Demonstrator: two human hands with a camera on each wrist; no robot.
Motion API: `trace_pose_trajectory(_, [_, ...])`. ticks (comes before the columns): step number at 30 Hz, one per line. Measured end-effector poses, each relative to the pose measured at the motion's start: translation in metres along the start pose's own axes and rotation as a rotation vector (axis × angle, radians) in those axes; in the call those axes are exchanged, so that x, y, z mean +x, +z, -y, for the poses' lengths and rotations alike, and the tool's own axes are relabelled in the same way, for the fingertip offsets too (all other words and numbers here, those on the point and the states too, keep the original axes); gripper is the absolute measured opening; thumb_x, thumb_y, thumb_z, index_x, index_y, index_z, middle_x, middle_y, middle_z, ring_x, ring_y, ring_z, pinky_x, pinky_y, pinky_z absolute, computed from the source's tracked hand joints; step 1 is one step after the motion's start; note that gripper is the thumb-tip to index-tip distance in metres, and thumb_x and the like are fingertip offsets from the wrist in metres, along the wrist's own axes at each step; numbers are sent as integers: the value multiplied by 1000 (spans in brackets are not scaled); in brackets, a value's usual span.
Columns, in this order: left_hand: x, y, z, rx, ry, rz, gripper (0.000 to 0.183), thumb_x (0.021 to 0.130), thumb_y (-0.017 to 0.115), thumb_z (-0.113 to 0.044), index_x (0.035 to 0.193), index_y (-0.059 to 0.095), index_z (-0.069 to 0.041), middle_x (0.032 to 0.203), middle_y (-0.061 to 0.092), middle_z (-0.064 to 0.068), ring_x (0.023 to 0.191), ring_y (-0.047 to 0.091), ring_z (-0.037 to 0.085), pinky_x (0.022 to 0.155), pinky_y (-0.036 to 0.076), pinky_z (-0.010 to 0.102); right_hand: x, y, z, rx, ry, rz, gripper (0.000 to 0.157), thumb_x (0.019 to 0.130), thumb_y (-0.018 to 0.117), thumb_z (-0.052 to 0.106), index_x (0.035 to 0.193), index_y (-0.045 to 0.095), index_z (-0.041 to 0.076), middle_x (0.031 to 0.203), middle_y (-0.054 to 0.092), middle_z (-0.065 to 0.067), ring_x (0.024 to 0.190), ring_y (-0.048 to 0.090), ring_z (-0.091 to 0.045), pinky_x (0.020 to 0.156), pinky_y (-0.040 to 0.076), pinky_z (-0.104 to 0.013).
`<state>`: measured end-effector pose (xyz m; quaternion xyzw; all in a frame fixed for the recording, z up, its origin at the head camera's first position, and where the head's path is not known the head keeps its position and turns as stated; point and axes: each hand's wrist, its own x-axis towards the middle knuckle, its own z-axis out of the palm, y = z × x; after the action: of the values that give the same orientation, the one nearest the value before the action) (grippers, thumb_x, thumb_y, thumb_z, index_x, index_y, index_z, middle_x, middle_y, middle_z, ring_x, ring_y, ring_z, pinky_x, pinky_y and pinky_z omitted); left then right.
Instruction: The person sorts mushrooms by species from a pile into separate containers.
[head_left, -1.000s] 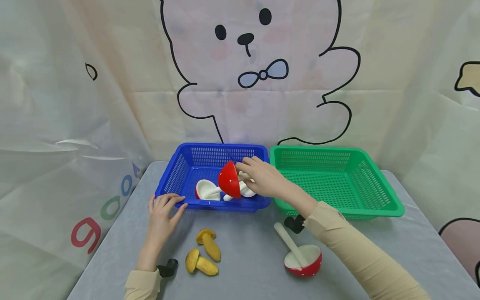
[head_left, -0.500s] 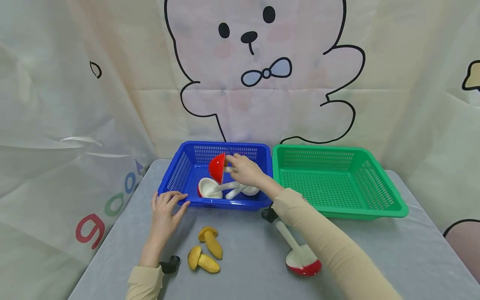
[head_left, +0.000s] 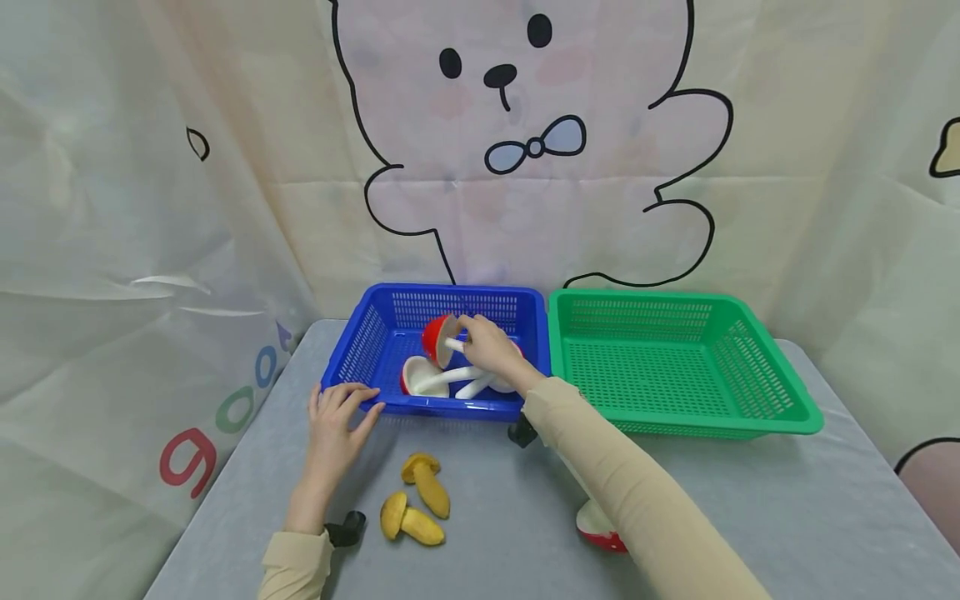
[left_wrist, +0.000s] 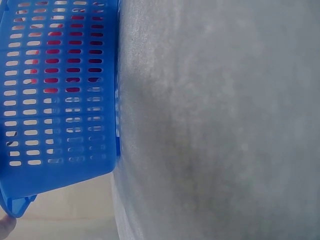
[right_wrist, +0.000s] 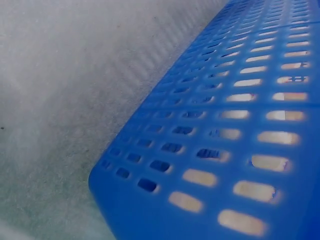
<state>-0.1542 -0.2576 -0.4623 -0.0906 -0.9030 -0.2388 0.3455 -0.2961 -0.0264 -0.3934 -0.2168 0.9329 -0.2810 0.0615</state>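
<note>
Against a second ago: the held red mushroom (head_left: 437,342) has gone from above the front rim of the blue basket (head_left: 442,407) to lower inside, farther back and left, pale underside of cap now showing. Right hand (head_left: 491,346) has gone with it, stem pinched in the fingers; stem's end hidden. Whether the cap touches those below, cannot tell. Left hand (head_left: 335,425) unchanged: thumb and forefinger pinching the basket's front rim by its left corner. Right sleeve (head_left: 630,483) now covers much of the loose red mushroom (head_left: 602,533), near the table's front edge.

Counts: baskets, two, side by side toward the table's back edge, blue left, green basket (head_left: 637,367) right. Red mushrooms, four seen: one held, two lying along the blue basket's front side, one on the table. Yellow mushrooms (head_left: 427,485), two, between the blue basket and the table's front edge.
</note>
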Motion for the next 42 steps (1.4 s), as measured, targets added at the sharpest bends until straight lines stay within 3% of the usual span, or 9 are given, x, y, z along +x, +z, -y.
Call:
trace_pose_trajectory(6, [0, 1, 1, 1, 20, -15, 22, 79, 79, -13, 99, 73, -10, 101, 65, 10, 102, 55, 31, 110, 17, 70, 1, 0, -6, -51, -8, -37, 40, 83, 53, -3, 117, 62, 14, 110, 60, -9, 96, 58, -24, 81, 52, -38])
trace_pose_trajectory(17, [-1, 4, 3, -7, 30, -32, 23, 77, 80, -12, 99, 73, -9, 100, 65, 11, 101, 54, 32, 110, 17, 70, -21, -28, -8, -138, -73, -72, 27, 88, 58, 6, 112, 67, 16, 113, 63, -8, 99, 60, -23, 80, 53, -39])
trace_pose_trajectory(31, [-4, 3, 2, -9, 28, -33, 23, 77, 80, -10, 99, 73, -7, 100, 64, 12, 101, 54, 33, 109, 17, 71, -78, -65, 0, -140, -132, -69, 26, 91, 61, 15, 116, 65, 18, 110, 64, -5, 97, 61, -22, 75, 53, -34])
trace_pose_trajectory(42, [-4, 3, 2, -12, 4, -22, 23, 78, 79, -12, 100, 72, -9, 101, 64, 11, 102, 53, 31, 110, 15, 70, -129, -75, -6, -111, -184, -105, 24, 91, 63, 16, 115, 64, 18, 102, 64, -1, 91, 58, -15, 67, 47, -26])
